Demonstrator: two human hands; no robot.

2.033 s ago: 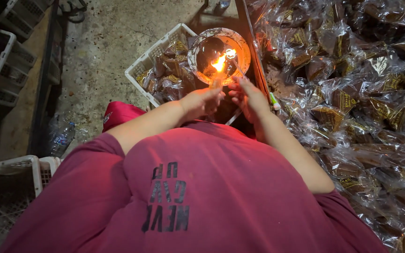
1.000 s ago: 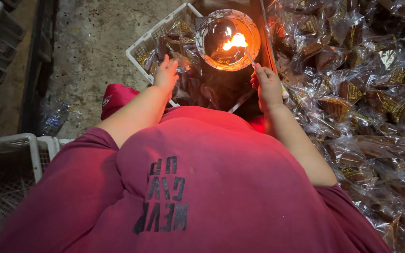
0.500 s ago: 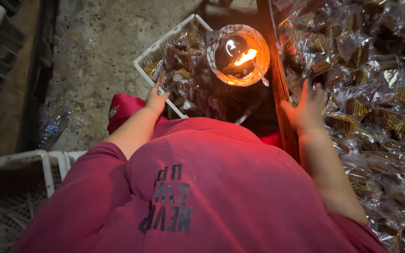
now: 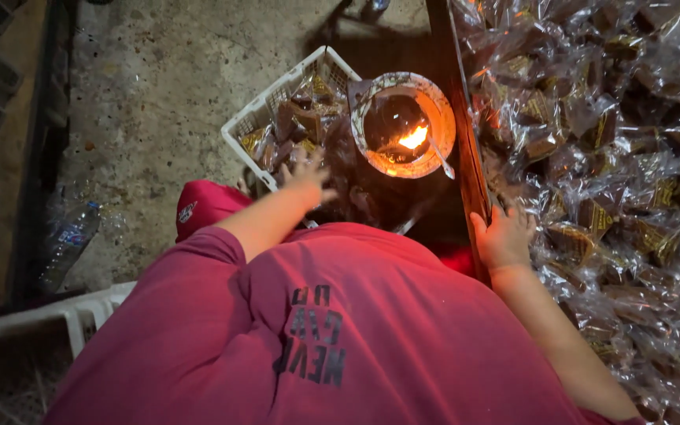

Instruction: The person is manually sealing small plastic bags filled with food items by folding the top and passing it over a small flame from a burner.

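Many wrapped sweets [image 4: 297, 122] in white crate [image 4: 249, 126]

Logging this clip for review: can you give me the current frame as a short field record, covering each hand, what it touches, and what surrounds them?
left hand: spread open over wrapped packets in the white crate
right hand: resting at the edge of the pile of clear-wrapped packets, by the dark board
between hands: round container with a small flame inside
floor: concrete, plastic bottle lying at left
clothing: red shirt
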